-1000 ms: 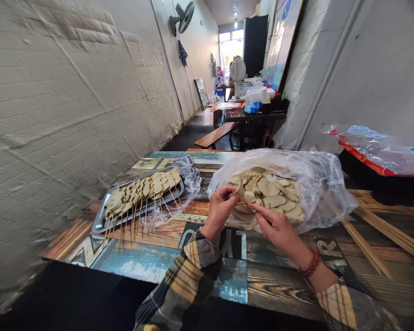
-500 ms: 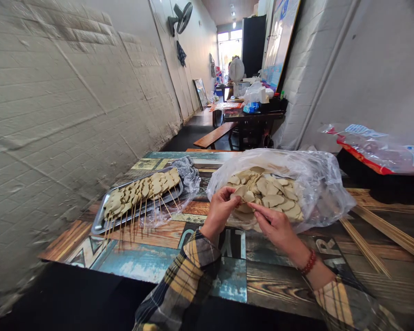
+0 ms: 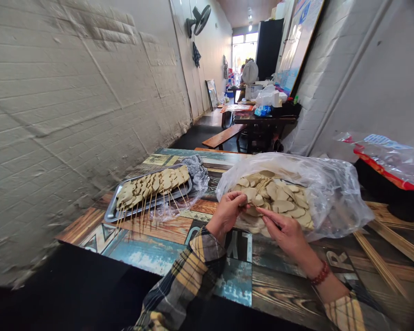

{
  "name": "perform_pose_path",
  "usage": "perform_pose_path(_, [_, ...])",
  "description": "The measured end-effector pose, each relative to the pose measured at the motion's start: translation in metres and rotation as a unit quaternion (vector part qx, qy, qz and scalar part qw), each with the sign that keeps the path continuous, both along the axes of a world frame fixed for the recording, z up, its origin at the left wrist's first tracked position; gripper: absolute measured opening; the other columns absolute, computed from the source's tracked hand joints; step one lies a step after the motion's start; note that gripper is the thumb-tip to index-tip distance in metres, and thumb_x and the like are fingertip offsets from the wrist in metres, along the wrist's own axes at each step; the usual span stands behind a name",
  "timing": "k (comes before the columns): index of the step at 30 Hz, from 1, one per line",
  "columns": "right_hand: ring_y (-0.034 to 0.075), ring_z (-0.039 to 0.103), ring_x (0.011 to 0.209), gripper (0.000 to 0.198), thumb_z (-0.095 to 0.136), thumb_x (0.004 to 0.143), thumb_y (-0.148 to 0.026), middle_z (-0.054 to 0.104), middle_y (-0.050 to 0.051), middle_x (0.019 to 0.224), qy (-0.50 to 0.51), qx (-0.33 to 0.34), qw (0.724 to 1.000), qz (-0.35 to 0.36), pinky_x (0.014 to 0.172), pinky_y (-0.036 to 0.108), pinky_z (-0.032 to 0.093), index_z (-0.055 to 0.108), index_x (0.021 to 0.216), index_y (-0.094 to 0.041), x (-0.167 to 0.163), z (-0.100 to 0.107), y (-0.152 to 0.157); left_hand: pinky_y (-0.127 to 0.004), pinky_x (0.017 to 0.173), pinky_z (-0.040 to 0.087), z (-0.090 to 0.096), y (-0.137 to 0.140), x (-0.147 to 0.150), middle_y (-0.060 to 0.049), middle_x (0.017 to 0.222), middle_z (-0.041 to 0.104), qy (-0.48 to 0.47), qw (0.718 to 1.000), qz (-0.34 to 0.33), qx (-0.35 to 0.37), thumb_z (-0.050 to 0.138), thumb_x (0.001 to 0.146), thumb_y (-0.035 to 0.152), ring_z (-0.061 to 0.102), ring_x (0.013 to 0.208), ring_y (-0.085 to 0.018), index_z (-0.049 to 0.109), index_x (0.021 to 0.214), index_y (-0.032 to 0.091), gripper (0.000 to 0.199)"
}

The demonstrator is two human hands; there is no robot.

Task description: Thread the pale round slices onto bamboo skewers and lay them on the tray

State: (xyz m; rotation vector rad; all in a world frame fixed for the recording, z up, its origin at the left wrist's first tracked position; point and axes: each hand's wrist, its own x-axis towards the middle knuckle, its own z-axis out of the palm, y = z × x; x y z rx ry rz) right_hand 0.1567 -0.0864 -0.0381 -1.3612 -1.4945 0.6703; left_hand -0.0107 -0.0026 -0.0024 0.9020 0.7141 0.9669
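My left hand (image 3: pixel 229 210) is closed in a pinch on a flat beige slice (image 3: pixel 251 195), over the near left side of an open clear plastic bag (image 3: pixel 334 184). Many similar loose slices (image 3: pixel 283 206) lie in that bag. Just to the right, my right hand (image 3: pixel 286 232) is closed, thumb and forefinger pinching what looks like a thin bamboo skewer, mostly hidden by the fingers. Its tip points toward the slice in the left hand. On the left, a metal tray (image 3: pixel 111 212) bears rows of skewered slices (image 3: pixel 152 186), their sticks jutting over the near edge.
Loose bamboo skewers (image 3: pixel 379 264) lie at the right of the patterned table (image 3: pixel 141 255). Crumpled grey plastic (image 3: pixel 196 170) sits beside the tray. A red-edged plastic package (image 3: pixel 386 161) rests on a dark object at far right. Behind are a bench (image 3: pixel 224 136) and a cluttered table (image 3: pixel 265 118).
The view has turned slightly left, so everything sits further right in the picture. Both hands stay close together over the bag, with the left fingers a little more closed over the slice.
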Motion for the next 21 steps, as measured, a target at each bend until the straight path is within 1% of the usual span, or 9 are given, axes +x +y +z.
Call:
perform_pose_path(5, [0.024,0.069,0.061,0.037,0.057,0.092,-0.040,0.068,0.002,0.056,-0.047,0.018,0.999,-0.004,0.057,0.033,0.055,0.082,0.111,-0.022,0.003,0.000,0.001,-0.022,0.054,0.035,0.001,0.000,0.000,0.004,0.061,0.052,-0.011,1.000,-0.009,-0.008,0.082,0.060,0.037,0.054,0.055,-0.009,0.056,0.062,0.016,0.033])
perform_pose_path(10, [0.021,0.066,0.055,0.040,0.053,0.094,-0.039,0.068,0.002,0.056,-0.081,0.031,0.996,0.014,0.054,0.031,0.054,0.081,0.113,-0.018,0.007,0.005,-0.001,-0.021,0.054,0.035,-0.001,0.000,-0.001,0.005,0.059,0.046,-0.005,1.000,-0.014,-0.007,0.079,0.062,0.034,0.052,0.054,-0.008,0.049,0.058,0.017,0.034])
perform_pose_path(13, [0.018,0.063,0.050,0.040,0.053,0.095,-0.038,0.070,0.002,0.057,-0.095,0.031,0.995,0.023,0.054,0.030,0.054,0.081,0.113,-0.015,0.009,0.006,-0.001,-0.021,0.054,0.035,-0.001,0.001,-0.002,0.004,0.059,0.048,0.005,1.000,-0.030,-0.002,0.079,0.062,0.035,0.052,0.054,-0.008,0.051,0.059,0.017,0.034])
perform_pose_path(16, [0.017,0.061,0.048,0.040,0.055,0.094,-0.039,0.070,0.002,0.058,-0.097,0.031,0.994,0.025,0.055,0.029,0.055,0.081,0.114,-0.016,0.012,0.005,0.000,-0.021,0.053,0.035,-0.001,0.000,-0.004,0.003,0.058,0.050,0.010,0.999,-0.045,0.002,0.079,0.061,0.037,0.051,0.053,-0.008,0.054,0.060,0.016,0.033])
perform_pose_path(21, [0.017,0.058,0.046,0.041,0.055,0.093,-0.041,0.065,0.001,0.052,-0.095,0.037,0.995,0.023,0.051,0.029,0.051,0.082,0.112,-0.016,0.012,0.003,0.002,-0.021,0.054,0.033,-0.002,-0.002,-0.003,0.002,0.059,0.055,0.031,0.997,-0.062,0.013,0.080,0.063,0.042,0.051,0.054,-0.008,0.057,0.061,0.015,0.035])
